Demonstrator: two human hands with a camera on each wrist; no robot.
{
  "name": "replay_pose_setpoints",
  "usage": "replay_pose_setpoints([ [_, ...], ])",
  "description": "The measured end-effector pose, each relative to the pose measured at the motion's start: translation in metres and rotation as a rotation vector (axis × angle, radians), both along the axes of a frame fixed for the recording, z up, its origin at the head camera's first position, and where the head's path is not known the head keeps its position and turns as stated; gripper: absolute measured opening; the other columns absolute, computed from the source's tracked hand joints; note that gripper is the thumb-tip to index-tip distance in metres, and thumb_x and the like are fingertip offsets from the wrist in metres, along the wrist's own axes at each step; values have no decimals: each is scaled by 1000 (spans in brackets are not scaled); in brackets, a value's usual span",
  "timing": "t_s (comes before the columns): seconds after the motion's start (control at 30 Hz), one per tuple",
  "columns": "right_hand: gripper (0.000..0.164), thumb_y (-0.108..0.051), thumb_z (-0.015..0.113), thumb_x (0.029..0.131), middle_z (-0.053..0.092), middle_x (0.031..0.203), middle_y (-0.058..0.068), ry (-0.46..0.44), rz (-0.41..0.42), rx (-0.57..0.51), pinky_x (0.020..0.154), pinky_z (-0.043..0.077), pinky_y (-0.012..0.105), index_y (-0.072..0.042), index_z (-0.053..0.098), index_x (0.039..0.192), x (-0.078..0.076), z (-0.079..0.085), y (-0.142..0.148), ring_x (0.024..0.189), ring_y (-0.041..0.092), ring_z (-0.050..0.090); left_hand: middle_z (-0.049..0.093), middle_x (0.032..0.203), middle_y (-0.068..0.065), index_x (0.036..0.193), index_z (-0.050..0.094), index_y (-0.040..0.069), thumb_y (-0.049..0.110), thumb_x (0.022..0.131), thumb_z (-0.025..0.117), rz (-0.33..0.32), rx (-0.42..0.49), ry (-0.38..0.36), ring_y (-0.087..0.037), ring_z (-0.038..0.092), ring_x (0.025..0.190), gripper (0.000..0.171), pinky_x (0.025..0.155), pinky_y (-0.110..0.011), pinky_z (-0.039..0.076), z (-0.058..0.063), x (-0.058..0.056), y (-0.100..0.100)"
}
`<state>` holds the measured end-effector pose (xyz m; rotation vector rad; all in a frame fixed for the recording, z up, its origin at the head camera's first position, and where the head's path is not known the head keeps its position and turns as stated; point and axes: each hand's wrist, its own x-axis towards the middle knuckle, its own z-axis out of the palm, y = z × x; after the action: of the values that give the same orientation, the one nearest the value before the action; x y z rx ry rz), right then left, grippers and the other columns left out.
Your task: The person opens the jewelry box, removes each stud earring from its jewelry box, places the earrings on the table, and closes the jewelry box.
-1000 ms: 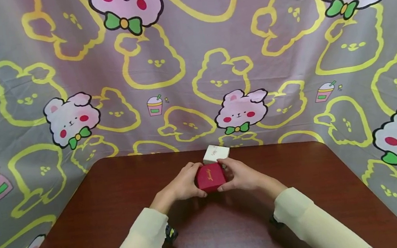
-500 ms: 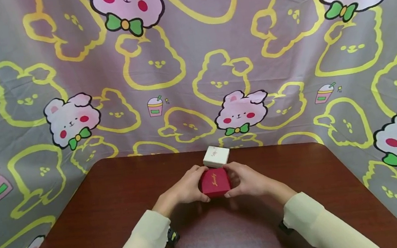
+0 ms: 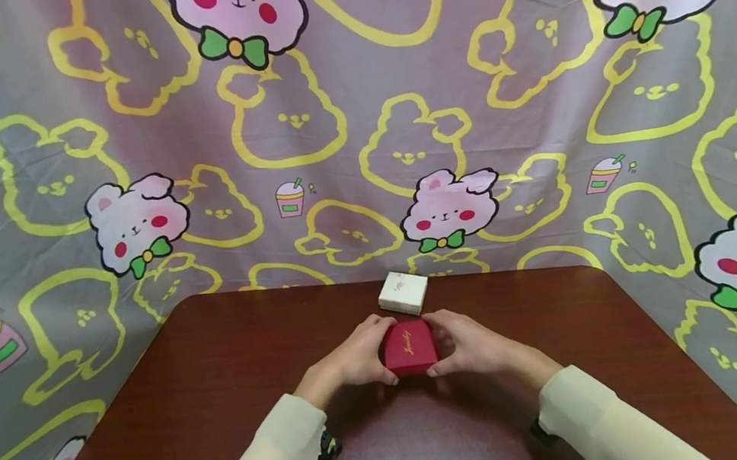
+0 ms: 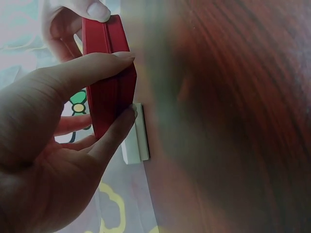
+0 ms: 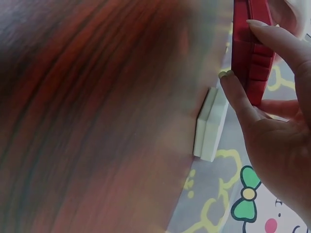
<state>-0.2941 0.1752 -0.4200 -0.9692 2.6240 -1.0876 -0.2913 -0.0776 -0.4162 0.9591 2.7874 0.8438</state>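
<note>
A small red box with gold lettering on its lid is held between both hands in front of the white box. My left hand grips its left side, thumb at the near edge and fingers at the far one. On the opposite side my right hand grips it the same way. In the left wrist view the red box shows a seam along its side and looks closed. The right wrist view has the red box at the upper right, with thumb and fingers on its edges.
A white box with faint pink print lies on the brown wooden table, just beyond the hands. Behind the table's far edge hangs a grey curtain with cartoon rabbits.
Both hands have moved nearer and slightly right with the red box, away from the white box. More of the white box shows now. Both hands keep their grip.
</note>
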Motion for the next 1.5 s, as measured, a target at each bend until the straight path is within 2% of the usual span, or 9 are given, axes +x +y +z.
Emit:
replay_pose_setpoints([
  [0.37,88,-27,91,77,60,127,13,9,-3,55,88,57,36,8,45,143,5,-6,8,108,23,66,51,131,-14,145,46,-2,14,68,94,7,-24,-54,-26,51,118,92,103,-42,46,-5,4,9],
  [0.83,90,-25,93,74,60,126,17,57,-7,84,89,56,39,14,46,140,10,-13,17,109,27,66,51,134,-12,148,44,-2,5,66,92,-20,-54,-71,-23,52,120,95,101,-34,45,-14,6,18],
  [1.17,91,-23,92,75,60,129,18,28,-2,94,91,56,42,15,44,142,9,-16,18,112,30,65,54,134,-12,147,46,1,9,65,94,-13,-69,-53,-26,52,123,95,104,-36,45,-19,5,19],
  [1.37,90,-24,93,74,61,126,20,66,14,112,89,57,39,17,45,140,8,-17,20,111,32,65,56,130,-10,145,48,5,12,65,95,7,-64,-79,-26,52,120,93,102,-38,45,-20,4,18],
  [1.5,92,-26,92,76,58,131,19,48,18,138,89,56,38,14,43,143,9,-16,19,111,29,63,55,131,-12,145,46,4,15,66,95,11,-64,-96,-26,52,121,94,104,-39,45,-21,3,18],
])
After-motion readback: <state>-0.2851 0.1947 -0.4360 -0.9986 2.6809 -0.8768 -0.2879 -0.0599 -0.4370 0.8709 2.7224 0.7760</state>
